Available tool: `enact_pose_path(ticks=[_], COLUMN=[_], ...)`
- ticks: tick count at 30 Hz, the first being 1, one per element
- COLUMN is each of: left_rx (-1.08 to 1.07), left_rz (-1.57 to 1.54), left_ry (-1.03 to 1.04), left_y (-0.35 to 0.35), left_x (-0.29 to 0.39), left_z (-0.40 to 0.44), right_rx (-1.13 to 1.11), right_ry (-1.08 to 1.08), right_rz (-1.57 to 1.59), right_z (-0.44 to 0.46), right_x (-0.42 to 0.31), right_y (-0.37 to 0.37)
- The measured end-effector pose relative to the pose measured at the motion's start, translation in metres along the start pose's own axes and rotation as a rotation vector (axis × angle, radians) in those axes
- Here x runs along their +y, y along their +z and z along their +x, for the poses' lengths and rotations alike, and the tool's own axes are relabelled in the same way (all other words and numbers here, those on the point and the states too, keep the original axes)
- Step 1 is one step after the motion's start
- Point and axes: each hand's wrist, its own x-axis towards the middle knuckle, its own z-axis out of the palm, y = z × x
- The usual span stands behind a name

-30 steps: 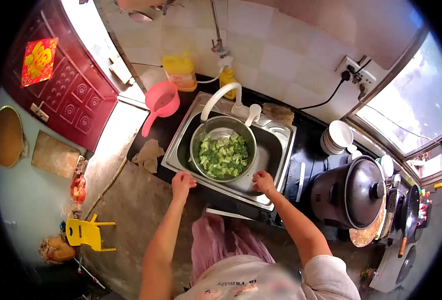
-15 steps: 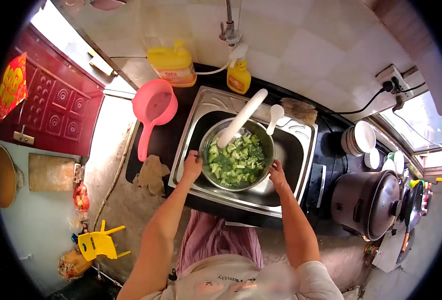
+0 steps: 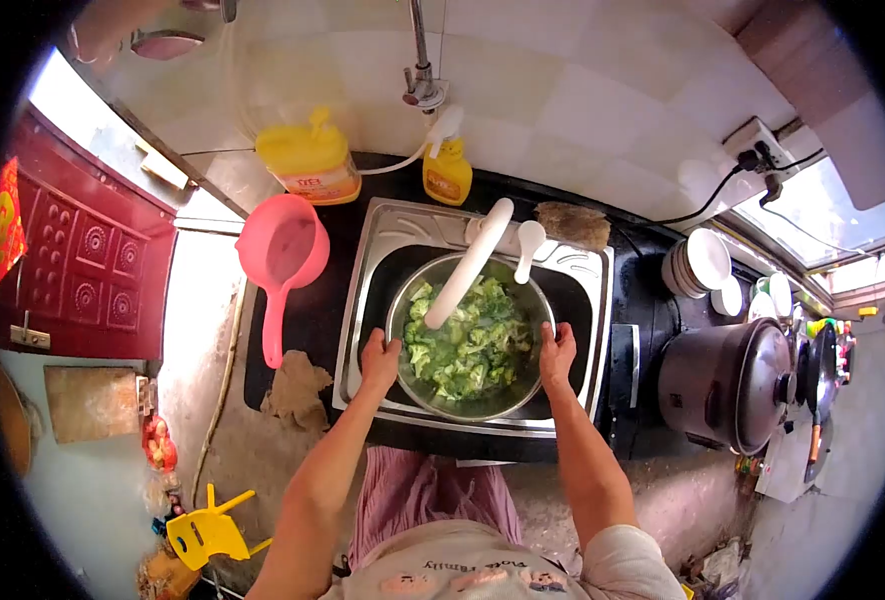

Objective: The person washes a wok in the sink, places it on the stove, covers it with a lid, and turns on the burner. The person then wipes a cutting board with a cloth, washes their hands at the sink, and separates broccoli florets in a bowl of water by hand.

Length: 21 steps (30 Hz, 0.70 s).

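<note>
A round metal basin [image 3: 471, 408] of cut broccoli [image 3: 478, 355] in water is held over the sink [image 3: 591, 385]. My left hand [image 3: 380, 360] grips its left rim, fingers closed on the edge. On the opposite side, my right hand [image 3: 557, 352] holds the right rim, its thumb near the top. The white faucet spout [image 3: 473, 262] crosses over the basin's upper left part, in front of some broccoli. No water stream shows from it.
Left of the sink lie a pink dipper [image 3: 283, 250] and a brown cloth [image 3: 298, 390]. Behind stand a yellow jug [image 3: 308, 160] and a yellow spray bottle [image 3: 448, 175]. A large lidded pot [image 3: 718, 385] and stacked bowls [image 3: 703, 262] are on the right.
The basin looks larger and nearer to me, raised somewhat from the sink in both hands. My right hand sits higher along the rim. The whole view has shifted slightly.
</note>
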Motion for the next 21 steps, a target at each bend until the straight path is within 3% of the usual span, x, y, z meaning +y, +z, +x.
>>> enact_pose_path(ticks=[3, 6, 11, 15, 16, 17, 19, 21], left_rx=[-0.035, -0.114, -0.219, -0.242, -0.25, -0.204, -0.315, -0.487], left_rz=[-0.21, -0.214, -0.402, -0.3, -0.276, -0.277, -0.317, -0.293], left_ry=[-0.047, -0.122, -0.158, -0.057, -0.119, 0.035, -0.039, -0.124], left_y=[-0.006, -0.026, -0.019, -0.01, -0.004, 0.007, 0.016, 0.015], left_x=[0.009, 0.052, 0.06, 0.075, 0.071, 0.065, 0.071, 0.097], left_z=[-0.012, -0.034, -0.051, -0.076, -0.079, -0.083, -0.099, -0.12], right_rx=[0.014, 0.013, 0.057, 0.114, 0.123, 0.137, 0.15, 0.179], right_ry=[0.01, 0.036, 0.095, 0.13, 0.14, 0.124, 0.151, 0.144], right_rz=[0.019, 0.001, 0.048, -0.067, -0.052, 0.092, -0.03, 0.038], right_z=[-0.005, -0.005, -0.022, -0.039, -0.04, -0.045, -0.059, -0.073], right_x=[-0.01, -0.011, -0.024, -0.037, -0.023, -0.01, -0.024, -0.031], right_y=[-0.01, -0.023, -0.062, -0.108, -0.118, -0.127, -0.158, -0.184])
